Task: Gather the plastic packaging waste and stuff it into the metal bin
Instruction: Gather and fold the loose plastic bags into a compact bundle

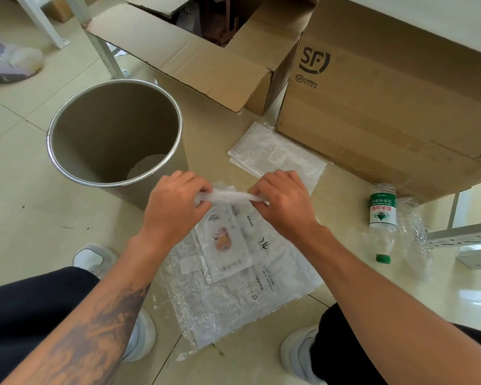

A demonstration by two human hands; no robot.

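Plastic was in both my hands: my left hand [175,201] and my right hand [282,200] were each closed on one end of a rolled strip of packaging [229,196], held stretched between them just above the floor. Under it lay a pile of plastic bags [242,276] with printed labels, between my shoes. More flat plastic sheets [278,157] lay near the big cardboard box [386,107], and an empty water bottle [381,220] with crumpled film beside it was further to my right. The metal bin [114,134] stood open just beyond my left hand, with a little plastic already at its bottom. I judged that I was at the gathering step; next, the roll needed to go over the rim and be pushed down.
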